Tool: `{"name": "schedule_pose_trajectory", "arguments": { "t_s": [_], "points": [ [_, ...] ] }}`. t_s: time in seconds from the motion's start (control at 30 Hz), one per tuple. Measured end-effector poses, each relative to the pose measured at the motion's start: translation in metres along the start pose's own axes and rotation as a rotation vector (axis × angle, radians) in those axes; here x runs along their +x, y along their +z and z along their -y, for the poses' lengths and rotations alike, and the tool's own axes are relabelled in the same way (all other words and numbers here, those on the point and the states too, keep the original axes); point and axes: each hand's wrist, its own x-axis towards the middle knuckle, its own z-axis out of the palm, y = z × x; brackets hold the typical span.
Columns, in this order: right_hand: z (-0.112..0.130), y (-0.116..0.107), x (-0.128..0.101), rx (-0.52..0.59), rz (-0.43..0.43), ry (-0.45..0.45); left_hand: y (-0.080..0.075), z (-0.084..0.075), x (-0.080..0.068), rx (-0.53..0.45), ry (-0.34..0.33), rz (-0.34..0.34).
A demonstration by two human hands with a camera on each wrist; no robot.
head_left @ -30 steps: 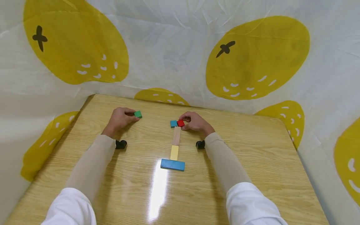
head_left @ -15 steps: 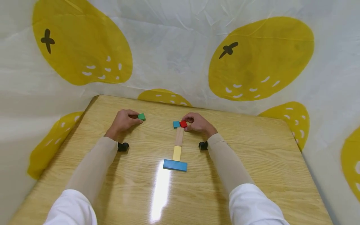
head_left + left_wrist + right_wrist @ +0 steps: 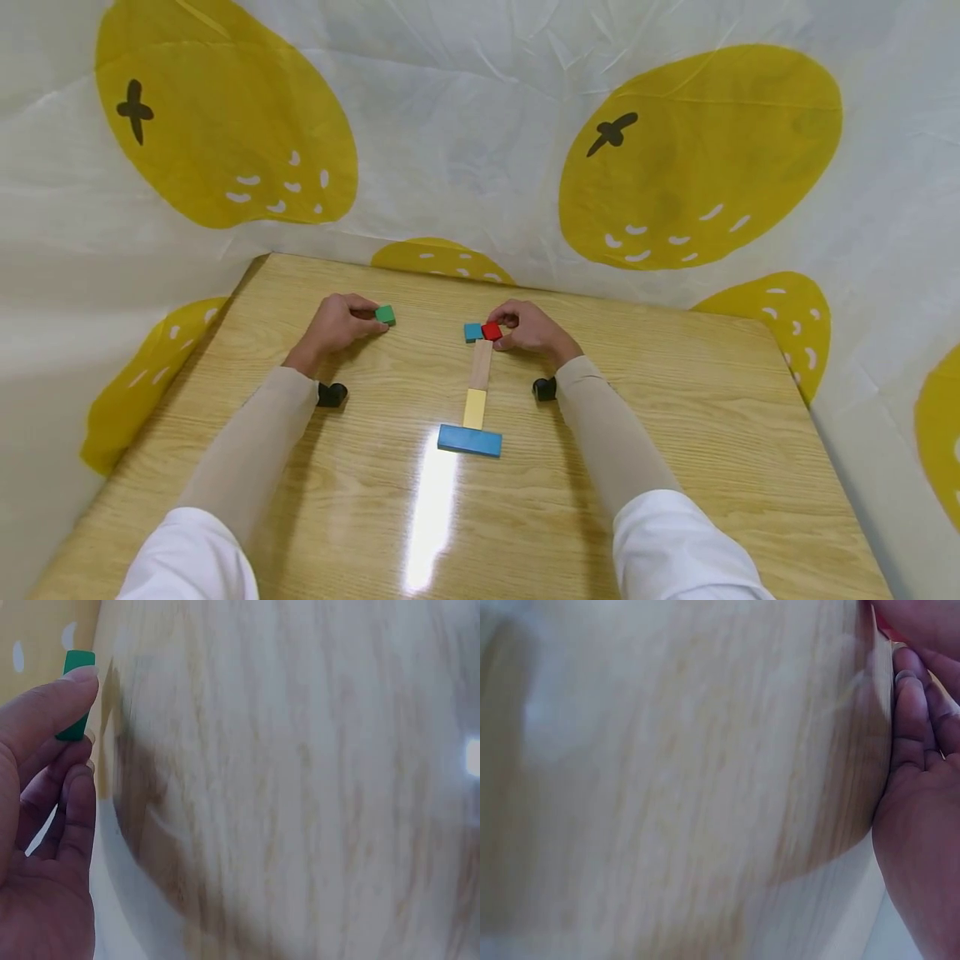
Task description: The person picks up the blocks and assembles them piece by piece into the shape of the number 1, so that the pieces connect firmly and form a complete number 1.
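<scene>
My left hand (image 3: 339, 322) pinches a green square block (image 3: 386, 315) between thumb and fingers, left of the other blocks. In the left wrist view the green block (image 3: 75, 696) shows edge-on between thumb and fingertips. With thumb and fingers my right hand (image 3: 529, 327) pinches a red square block (image 3: 491, 332), beside a light-blue square block (image 3: 472, 332). Below these two runs a plain wood block (image 3: 482, 364), then a yellow block (image 3: 474, 409), then a long blue block (image 3: 469, 440) lying crosswise. Only a sliver of red shows past the hand (image 3: 922, 727) in the right wrist view.
The wooden table (image 3: 637, 467) carries a bright glare streak in front of the long blue block. A white cloth (image 3: 457, 125) printed with large yellow fruits hangs behind the table and at both sides. A black wrist camera (image 3: 332, 394) shows beneath the left forearm, another (image 3: 544, 389) beneath the right.
My left hand has brought the green block a little nearer the other blocks. The right hand stays at the red block. The whole head view has shifted slightly.
</scene>
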Motion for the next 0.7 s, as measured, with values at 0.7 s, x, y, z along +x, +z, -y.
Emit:
{"name": "schedule_pose_trajectory", "arguments": {
  "t_s": [0.7],
  "points": [
    [0.001,-0.002,-0.001,-0.022,-0.002,-0.021,0.014,-0.018,-0.001,0.019,0.049,0.02]
  ]
}}
